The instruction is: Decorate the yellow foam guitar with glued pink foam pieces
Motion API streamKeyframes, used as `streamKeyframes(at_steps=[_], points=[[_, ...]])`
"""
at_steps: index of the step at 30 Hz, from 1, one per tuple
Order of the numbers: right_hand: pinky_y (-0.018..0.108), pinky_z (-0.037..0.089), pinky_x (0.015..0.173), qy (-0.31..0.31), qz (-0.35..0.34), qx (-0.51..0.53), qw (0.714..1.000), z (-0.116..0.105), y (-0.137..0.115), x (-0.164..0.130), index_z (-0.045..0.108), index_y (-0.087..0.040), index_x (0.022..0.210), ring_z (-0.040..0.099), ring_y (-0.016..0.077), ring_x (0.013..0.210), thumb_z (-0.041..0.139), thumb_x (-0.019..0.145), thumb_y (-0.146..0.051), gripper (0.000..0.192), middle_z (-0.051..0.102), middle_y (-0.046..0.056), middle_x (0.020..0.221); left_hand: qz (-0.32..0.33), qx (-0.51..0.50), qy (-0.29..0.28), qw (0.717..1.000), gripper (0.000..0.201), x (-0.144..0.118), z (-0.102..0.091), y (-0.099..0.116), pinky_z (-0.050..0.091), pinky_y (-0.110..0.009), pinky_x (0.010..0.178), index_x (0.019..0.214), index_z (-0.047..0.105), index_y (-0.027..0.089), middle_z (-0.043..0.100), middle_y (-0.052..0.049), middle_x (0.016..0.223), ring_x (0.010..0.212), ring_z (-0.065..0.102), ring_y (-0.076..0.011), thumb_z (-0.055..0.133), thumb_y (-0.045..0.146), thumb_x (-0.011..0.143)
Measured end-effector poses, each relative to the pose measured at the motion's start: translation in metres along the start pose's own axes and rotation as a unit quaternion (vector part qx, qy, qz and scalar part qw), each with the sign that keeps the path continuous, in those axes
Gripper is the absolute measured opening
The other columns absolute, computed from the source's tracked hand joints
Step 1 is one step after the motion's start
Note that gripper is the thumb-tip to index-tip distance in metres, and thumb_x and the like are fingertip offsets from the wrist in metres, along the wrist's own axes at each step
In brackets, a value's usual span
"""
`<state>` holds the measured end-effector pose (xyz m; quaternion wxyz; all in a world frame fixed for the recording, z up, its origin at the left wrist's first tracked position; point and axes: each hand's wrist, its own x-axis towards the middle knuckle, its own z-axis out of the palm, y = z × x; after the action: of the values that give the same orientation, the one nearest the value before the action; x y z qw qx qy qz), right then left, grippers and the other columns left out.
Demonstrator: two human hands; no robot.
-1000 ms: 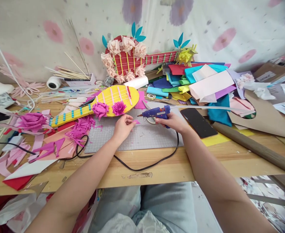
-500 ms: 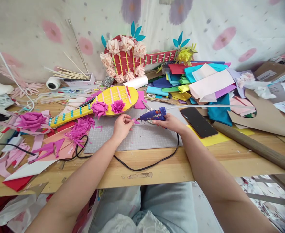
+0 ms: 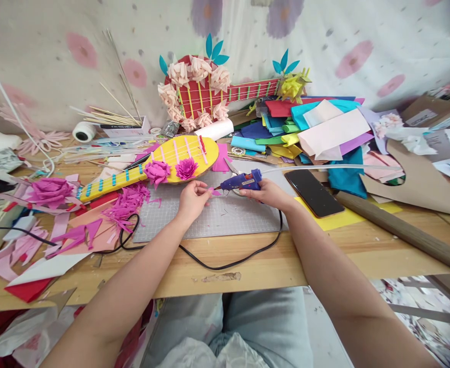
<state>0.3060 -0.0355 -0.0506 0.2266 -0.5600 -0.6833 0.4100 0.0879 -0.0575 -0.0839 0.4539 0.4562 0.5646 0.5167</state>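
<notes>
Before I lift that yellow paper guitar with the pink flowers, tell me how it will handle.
The yellow guitar looks like flat cardboard, so it is probably light and fairly stiff. Its long thin neck may bend if lifted by that end alone. The pink flowers are layered paper, likely easy to crush, so grip the body's edge.

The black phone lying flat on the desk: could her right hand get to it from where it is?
Probably yes: the black phone lies just beside the right hand with nothing between, though that hand is gripping the blue glue gun.
</notes>
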Motion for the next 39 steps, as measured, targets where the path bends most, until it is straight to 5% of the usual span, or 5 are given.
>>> streamKeyframes(at_steps=[15, 23, 26, 31, 39], points=[[0.024, 0.035, 0.046, 0.023, -0.004, 0.022, 0.999, -0.001, 0.002, 0.001, 0.060, -0.019, 0.072, 0.043, 0.0099, 0.048, 0.066, 0.062, -0.060, 0.042, 0.049, -0.003, 0.053, 0.001, 0.008, -0.021, 1.000, 0.026, -0.003, 0.000, 0.002, 0.047, -0.019, 0.042, 0.079, 0.050, 0.016, 0.060, 0.001, 0.061, 0.058, 0.062, -0.0130, 0.070, 0.022, 0.064], [0.026, 0.042, 0.050, 0.256, -0.003, 0.108, 0.961, -0.019, 0.028, 0.020, 0.066, -0.015, 0.082, 0.048, 0.0108, 0.051, 0.063, 0.063, -0.060, 0.048, 0.060, 0.003, 0.064, -0.001, -0.014, -0.049, 0.999, 0.031, -0.005, -0.002, 0.007, 0.045, -0.019, 0.042, 0.079, 0.050, 0.017, 0.060, 0.002, 0.061, 0.058, 0.062, -0.0130, 0.073, 0.027, 0.061], [0.029, 0.045, 0.057, 0.304, 0.024, 0.055, 0.951, -0.023, 0.041, 0.029, 0.066, -0.014, 0.084, 0.055, 0.0158, 0.059, 0.064, 0.060, -0.062, 0.054, 0.063, 0.005, 0.070, 0.036, -0.013, -0.068, 0.997, 0.032, -0.009, -0.001, 0.010, 0.046, -0.020, 0.044, 0.079, 0.051, 0.017, 0.061, 0.001, 0.064, 0.059, 0.062, -0.0131, 0.073, 0.033, 0.061], [0.035, 0.045, 0.067, 0.294, 0.062, -0.099, 0.949, -0.019, 0.044, 0.037, 0.065, -0.015, 0.079, 0.059, 0.0244, 0.073, 0.060, 0.060, -0.067, 0.056, 0.063, 0.008, 0.073, 0.106, 0.006, -0.068, 0.992, 0.028, -0.016, 0.002, 0.016, 0.048, -0.021, 0.047, 0.078, 0.053, 0.018, 0.061, 0.001, 0.066, 0.060, 0.061, -0.0121, 0.070, 0.035, 0.065], [0.037, 0.042, 0.079, 0.317, 0.019, -0.241, 0.917, -0.025, 0.027, 0.018, 0.058, -0.016, 0.092, 0.054, 0.0282, 0.094, 0.062, 0.063, -0.063, 0.055, 0.062, 0.013, 0.098, 0.090, -0.105, -0.007, 0.990, 0.034, -0.015, 0.000, 0.023, 0.049, -0.020, 0.045, 0.078, 0.049, 0.017, 0.061, 0.002, 0.070, 0.058, 0.063, -0.0113, 0.072, 0.035, 0.062]])
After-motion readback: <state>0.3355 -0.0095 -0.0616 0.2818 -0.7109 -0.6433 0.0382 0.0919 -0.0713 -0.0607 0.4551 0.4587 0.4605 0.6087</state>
